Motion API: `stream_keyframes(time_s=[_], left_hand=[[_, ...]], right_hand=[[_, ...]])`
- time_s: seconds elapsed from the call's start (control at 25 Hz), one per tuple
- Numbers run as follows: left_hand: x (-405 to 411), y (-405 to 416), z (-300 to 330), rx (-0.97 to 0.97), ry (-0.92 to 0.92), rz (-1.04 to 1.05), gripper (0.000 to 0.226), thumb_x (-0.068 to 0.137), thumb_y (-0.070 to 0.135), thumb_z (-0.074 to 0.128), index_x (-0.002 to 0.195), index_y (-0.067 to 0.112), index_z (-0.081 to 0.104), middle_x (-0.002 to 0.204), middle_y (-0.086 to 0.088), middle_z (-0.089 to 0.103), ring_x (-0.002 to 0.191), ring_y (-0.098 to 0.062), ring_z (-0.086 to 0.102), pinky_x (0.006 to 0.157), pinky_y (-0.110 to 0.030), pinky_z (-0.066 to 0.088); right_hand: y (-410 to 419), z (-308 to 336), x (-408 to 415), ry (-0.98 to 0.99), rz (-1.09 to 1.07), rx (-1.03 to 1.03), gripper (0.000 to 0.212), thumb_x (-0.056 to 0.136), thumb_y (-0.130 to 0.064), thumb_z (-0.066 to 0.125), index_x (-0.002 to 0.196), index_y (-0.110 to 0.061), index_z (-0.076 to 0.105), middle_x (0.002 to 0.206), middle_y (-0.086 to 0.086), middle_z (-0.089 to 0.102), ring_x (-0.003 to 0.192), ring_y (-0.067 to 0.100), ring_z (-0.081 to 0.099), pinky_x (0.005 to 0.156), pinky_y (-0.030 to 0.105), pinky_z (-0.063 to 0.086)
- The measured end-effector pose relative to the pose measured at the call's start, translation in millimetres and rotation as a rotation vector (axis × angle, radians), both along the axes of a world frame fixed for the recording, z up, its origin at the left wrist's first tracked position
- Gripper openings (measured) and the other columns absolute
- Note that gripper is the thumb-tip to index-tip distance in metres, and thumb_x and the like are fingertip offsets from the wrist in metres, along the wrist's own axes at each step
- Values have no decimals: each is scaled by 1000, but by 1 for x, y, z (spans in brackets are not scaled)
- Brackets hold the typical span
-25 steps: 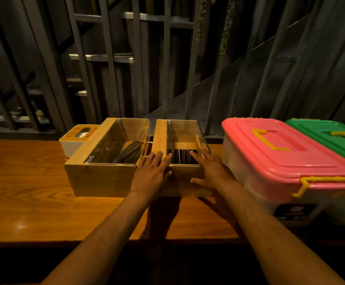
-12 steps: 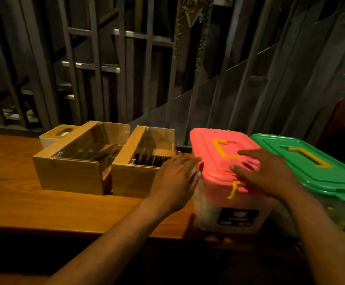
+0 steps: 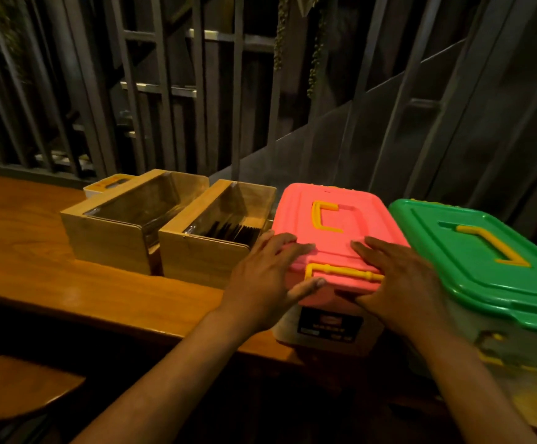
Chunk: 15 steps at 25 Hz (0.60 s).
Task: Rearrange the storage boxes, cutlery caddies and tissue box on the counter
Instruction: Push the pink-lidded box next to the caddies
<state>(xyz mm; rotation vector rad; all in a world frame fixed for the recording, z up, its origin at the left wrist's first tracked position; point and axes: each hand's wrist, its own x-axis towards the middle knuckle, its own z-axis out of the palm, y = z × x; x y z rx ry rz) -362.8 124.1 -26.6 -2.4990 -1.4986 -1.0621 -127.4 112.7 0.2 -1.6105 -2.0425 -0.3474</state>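
Observation:
A storage box with a pink lid [image 3: 340, 203] and yellow handles stands on the wooden counter [image 3: 20, 245]. My left hand [image 3: 267, 274] lies on its near left corner, fingers on the lid and thumb under the front rim. My right hand [image 3: 398, 280] holds the near right corner the same way. A green-lidded storage box [image 3: 485, 251] touches it on the right. To its left stand two wooden cutlery caddies, the right one [image 3: 203, 261] with dark cutlery, the left one [image 3: 106, 238] beside it. A white tissue box [image 3: 106, 184] with a yellow top peeks out behind the left caddy.
Grey metal bars and a slanted panel [image 3: 164, 91] close off the back of the counter. A rounded wooden seat [image 3: 14, 379] sits below the counter's front edge at lower left. Bare counter extends to the left of the caddies.
Both hands left the right cutlery caddy, moved right and settled on the near corners of the pink-lidded box. My view swung right with them.

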Motion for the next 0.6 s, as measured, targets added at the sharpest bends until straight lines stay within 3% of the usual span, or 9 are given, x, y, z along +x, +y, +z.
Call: stream_keyframes(time_s=[0.32, 0.6], left_hand=[[-7, 46, 4, -45, 39, -21, 59, 90, 69, 38, 139, 36, 38, 144, 5, 37, 137, -15, 28, 97, -37, 44], [1, 95, 9, -100, 68, -1, 64, 88, 71, 33, 141, 34, 36, 145, 2, 35, 137, -19, 28, 90, -43, 48]], right_hand=[[58, -9, -7, -21, -76, -47, 94, 50, -82, 45, 134, -41, 50, 141, -7, 54, 121, 28, 52, 102, 52, 40], [107, -6, -2, -28, -106, -119, 92, 57, -76, 64, 140, -45, 40, 148, -12, 45, 125, 26, 45, 102, 47, 42]])
